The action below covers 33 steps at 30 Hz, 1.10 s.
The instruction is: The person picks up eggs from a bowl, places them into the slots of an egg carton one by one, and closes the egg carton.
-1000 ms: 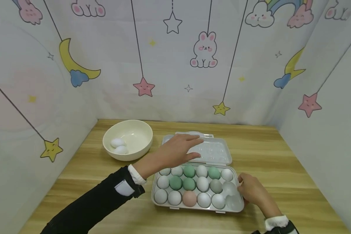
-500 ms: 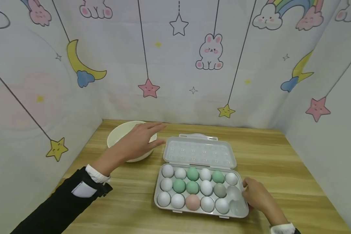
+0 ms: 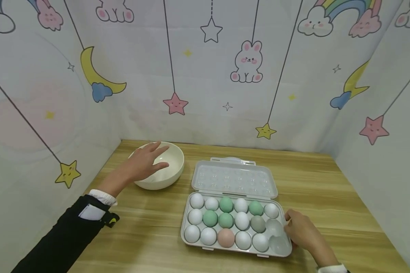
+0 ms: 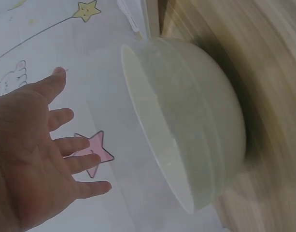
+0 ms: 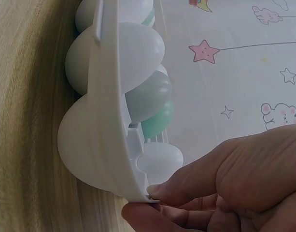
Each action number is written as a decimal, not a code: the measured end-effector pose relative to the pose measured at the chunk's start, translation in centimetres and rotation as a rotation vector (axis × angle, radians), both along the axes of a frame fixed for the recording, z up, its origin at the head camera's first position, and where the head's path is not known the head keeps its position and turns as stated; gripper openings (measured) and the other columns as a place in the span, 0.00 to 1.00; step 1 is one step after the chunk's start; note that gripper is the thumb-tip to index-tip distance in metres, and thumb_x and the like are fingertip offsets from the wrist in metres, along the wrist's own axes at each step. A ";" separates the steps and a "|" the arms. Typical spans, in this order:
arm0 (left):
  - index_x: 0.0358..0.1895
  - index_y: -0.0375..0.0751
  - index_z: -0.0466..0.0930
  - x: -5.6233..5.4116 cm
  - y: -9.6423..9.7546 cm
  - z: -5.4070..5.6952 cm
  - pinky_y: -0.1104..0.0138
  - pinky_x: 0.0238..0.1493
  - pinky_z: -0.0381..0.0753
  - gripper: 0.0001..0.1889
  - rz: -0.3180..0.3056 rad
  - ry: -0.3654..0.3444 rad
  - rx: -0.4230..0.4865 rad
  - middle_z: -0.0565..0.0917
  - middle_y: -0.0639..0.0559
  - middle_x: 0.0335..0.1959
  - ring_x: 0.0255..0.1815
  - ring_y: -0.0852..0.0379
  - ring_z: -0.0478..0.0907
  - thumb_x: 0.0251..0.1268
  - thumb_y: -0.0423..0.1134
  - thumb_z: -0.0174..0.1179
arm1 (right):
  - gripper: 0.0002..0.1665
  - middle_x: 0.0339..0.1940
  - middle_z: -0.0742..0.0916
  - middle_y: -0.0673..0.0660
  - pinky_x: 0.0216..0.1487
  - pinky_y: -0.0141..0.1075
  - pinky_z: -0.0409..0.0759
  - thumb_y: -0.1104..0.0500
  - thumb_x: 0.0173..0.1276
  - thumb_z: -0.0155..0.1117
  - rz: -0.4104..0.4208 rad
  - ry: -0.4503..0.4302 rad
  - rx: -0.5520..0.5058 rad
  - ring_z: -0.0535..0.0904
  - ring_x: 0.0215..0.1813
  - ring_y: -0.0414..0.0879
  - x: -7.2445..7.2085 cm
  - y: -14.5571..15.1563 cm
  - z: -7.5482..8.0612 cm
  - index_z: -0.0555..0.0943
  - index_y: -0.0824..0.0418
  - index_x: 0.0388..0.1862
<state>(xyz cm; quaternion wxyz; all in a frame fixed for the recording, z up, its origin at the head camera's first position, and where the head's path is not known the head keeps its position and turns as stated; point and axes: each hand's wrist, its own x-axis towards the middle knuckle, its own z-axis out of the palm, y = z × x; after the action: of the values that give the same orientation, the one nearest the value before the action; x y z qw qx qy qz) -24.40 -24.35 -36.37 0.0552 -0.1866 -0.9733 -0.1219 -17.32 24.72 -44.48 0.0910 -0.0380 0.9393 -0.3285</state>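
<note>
My left hand (image 3: 140,163) is over the cream bowl (image 3: 175,167) at the back left, its fingers spread and holding nothing. In the left wrist view that hand (image 4: 36,150) is palm up to the camera, beside the bowl's rim (image 4: 152,123). The inside of the bowl is partly hidden behind the hand. My right hand (image 3: 302,232) pinches the right edge of a plastic egg carton (image 3: 278,245); thumb and fingers close on its rim in the right wrist view. White, green and grey eggs and one pink egg (image 3: 226,237) fill most cups. Two cups at the right hold no egg.
The carton's clear lid (image 3: 233,178) lies folded back behind the eggs. All this stands on a wooden table (image 3: 143,231). White cloth walls (image 3: 205,125) with cartoon prints close off the back and both sides.
My left hand has moved left from above the carton to over the bowl, fingers still spread. My right hand keeps its hold on the carton's edge. The head view has shifted slightly.
</note>
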 end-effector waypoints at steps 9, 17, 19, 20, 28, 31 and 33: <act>0.78 0.33 0.63 -2.6 -2.4 -3.7 0.33 0.71 0.59 0.33 0.061 -0.148 -0.024 0.58 0.24 0.77 0.77 0.25 0.55 0.81 0.51 0.53 | 0.08 0.21 0.81 0.56 0.17 0.40 0.81 0.74 0.61 0.57 -0.005 0.011 -0.010 0.81 0.15 0.50 0.1 0.0 -0.2 0.75 0.73 0.40; 0.77 0.30 0.63 -4.4 -3.5 -5.9 0.35 0.71 0.60 0.33 0.130 -0.278 -0.068 0.58 0.21 0.76 0.76 0.24 0.56 0.83 0.52 0.49 | 0.09 0.21 0.81 0.56 0.17 0.40 0.81 0.74 0.61 0.57 -0.018 0.008 -0.015 0.80 0.15 0.49 0.2 0.1 -0.3 0.75 0.73 0.41; 0.76 0.28 0.64 -4.7 -3.7 -6.1 0.37 0.73 0.59 0.33 0.148 -0.311 -0.069 0.60 0.21 0.75 0.76 0.24 0.56 0.83 0.52 0.47 | 0.09 0.21 0.81 0.56 0.17 0.40 0.81 0.74 0.61 0.57 -0.013 0.014 -0.020 0.80 0.15 0.50 0.2 0.1 -0.2 0.75 0.73 0.41; 0.76 0.27 0.64 -4.8 -3.7 -6.2 0.37 0.74 0.58 0.33 0.149 -0.324 -0.075 0.61 0.21 0.75 0.76 0.25 0.56 0.83 0.52 0.47 | 0.09 0.21 0.81 0.56 0.16 0.40 0.80 0.74 0.60 0.57 -0.014 0.016 -0.021 0.80 0.15 0.50 0.2 0.0 -0.2 0.76 0.73 0.41; 0.70 0.23 0.71 -5.1 -3.4 -6.4 0.43 0.75 0.61 0.28 0.112 -0.337 -0.124 0.73 0.26 0.69 0.74 0.29 0.64 0.84 0.46 0.43 | 0.10 0.21 0.81 0.56 0.16 0.39 0.80 0.74 0.61 0.57 -0.011 0.009 -0.016 0.81 0.15 0.51 0.1 0.1 -0.1 0.75 0.73 0.42; 0.64 0.21 0.75 -5.3 -3.3 -6.3 0.44 0.72 0.65 0.23 0.077 -0.296 -0.159 0.77 0.26 0.64 0.70 0.29 0.70 0.82 0.39 0.45 | 0.10 0.21 0.82 0.56 0.17 0.39 0.80 0.74 0.61 0.57 -0.010 0.010 -0.014 0.81 0.15 0.51 0.1 0.1 -0.1 0.75 0.74 0.42; 0.59 0.23 0.79 -5.5 -3.1 -6.2 0.45 0.69 0.70 0.20 0.060 -0.283 -0.187 0.81 0.28 0.58 0.64 0.31 0.75 0.80 0.36 0.47 | 0.09 0.21 0.81 0.56 0.17 0.39 0.80 0.74 0.61 0.57 -0.010 0.009 -0.010 0.81 0.15 0.51 0.0 0.1 -0.1 0.75 0.74 0.42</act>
<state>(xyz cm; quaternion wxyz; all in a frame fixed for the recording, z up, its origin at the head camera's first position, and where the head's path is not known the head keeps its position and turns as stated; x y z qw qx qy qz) -29.89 -27.44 -42.58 -0.0962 -0.1426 -0.9836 -0.0539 -17.28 24.82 -44.56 0.0848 -0.0355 0.9382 -0.3337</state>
